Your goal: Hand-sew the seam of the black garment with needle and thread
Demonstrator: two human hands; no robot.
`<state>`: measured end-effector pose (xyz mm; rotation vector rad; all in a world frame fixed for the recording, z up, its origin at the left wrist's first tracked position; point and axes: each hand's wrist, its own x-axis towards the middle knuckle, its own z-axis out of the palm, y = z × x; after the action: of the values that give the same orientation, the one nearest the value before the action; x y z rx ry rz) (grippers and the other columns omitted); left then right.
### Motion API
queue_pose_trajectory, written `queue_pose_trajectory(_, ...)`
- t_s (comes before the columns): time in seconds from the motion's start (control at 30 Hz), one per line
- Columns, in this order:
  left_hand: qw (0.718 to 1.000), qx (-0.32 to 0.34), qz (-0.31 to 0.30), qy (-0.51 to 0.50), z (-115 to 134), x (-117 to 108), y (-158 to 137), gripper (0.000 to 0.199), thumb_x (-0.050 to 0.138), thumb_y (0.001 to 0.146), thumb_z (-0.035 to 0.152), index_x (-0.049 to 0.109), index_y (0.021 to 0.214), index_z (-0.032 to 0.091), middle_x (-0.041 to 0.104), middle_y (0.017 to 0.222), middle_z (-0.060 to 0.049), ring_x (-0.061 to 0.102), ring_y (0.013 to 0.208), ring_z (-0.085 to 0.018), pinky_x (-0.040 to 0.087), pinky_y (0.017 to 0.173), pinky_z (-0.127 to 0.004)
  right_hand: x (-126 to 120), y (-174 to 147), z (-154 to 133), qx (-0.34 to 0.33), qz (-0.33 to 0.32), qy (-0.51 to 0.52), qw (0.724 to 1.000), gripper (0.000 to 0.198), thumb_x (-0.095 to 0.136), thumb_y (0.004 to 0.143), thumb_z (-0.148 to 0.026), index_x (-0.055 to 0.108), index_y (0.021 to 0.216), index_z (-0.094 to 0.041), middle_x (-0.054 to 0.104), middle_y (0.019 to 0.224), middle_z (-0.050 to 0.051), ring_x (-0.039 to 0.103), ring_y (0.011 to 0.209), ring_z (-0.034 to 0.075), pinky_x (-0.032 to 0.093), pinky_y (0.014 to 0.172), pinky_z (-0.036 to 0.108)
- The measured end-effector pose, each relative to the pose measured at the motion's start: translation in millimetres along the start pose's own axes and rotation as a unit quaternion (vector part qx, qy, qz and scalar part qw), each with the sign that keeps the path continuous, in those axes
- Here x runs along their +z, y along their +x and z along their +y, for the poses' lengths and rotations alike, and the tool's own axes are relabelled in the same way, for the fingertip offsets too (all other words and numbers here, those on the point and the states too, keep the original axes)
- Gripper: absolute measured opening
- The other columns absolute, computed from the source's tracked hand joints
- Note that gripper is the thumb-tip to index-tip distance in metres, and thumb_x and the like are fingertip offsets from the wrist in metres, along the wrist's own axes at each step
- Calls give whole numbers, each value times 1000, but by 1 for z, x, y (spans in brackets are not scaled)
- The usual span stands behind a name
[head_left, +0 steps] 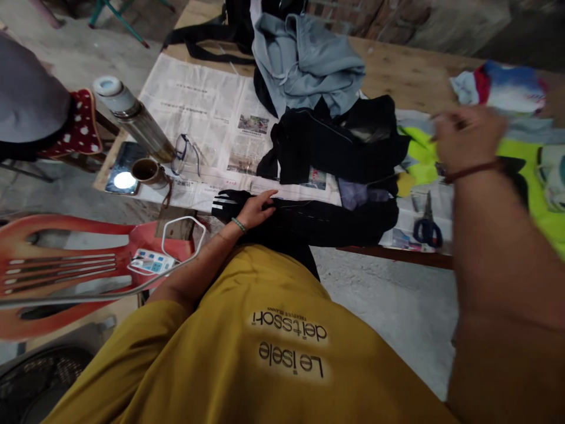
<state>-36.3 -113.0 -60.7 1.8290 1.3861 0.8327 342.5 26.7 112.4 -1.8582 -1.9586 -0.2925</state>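
My left hand (257,211) lies on a black garment piece (335,221) at the table's front edge, fingers stretched over the cloth. White stripes mark the cloth's left end, and a row of pale stitches runs along it. A thin thread seems to cross the cloth to the right. My right hand (470,138) is raised over the table's right side, blurred, with its fingers pinched together. Whatever they hold is too small to make out. Below it are dark-handled scissors (427,229) and neon yellow cloth (419,154).
More black clothing (335,141) and a grey hoodie (304,62) are heaped behind. On newspaper (194,94) at left stand a flask (135,121), a brown cup (149,172) and glasses (185,156), beside a phone (126,168). A red chair (62,259) holds a power strip (152,262).
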Motion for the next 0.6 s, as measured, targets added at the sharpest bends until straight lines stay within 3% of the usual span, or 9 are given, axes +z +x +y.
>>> queue_pose_trajectory(0.07,1000,-3,1,3,1,0,0,52,60,76,22,53,127,16,66,90,-2,58,74,-12,47,74,-23,32,-51,-42,-20,-78,128,989,25,49,90,-26,70,96,-14,70,89,11,65,80,16,49,71,28)
queue_pose_trajectory(0.17,1000,-3,-1,5,2,-1,0,52,60,76,21,53,127,16,66,90,-2,58,74,-12,47,74,-23,70,-134,-99,-111,-136,198,964,28,44,92,-30,68,90,-18,69,89,11,64,84,19,51,74,30)
queue_pose_trajectory(0.3,1000,11,-12,18,2,-3,-1,51,57,77,20,52,128,16,66,93,-3,59,78,-13,47,77,-24,95,-198,-132,-46,-157,132,978,35,33,95,-31,65,102,-18,67,96,11,63,86,21,49,74,32)
queue_pose_trajectory(0.43,990,44,-79,110,10,-8,0,60,58,74,17,47,133,15,66,101,-7,61,84,-18,46,82,-30,105,-196,-122,17,-158,83,984,38,30,95,-31,63,108,-17,67,94,13,63,83,23,48,73,33)
queue_pose_trajectory(0.6,944,50,-86,314,36,-30,12,49,52,72,10,58,120,18,66,103,-13,60,99,-29,34,94,-47,96,-152,-92,-10,-76,96,992,42,29,95,-35,62,110,-15,67,96,14,63,88,24,48,78,36)
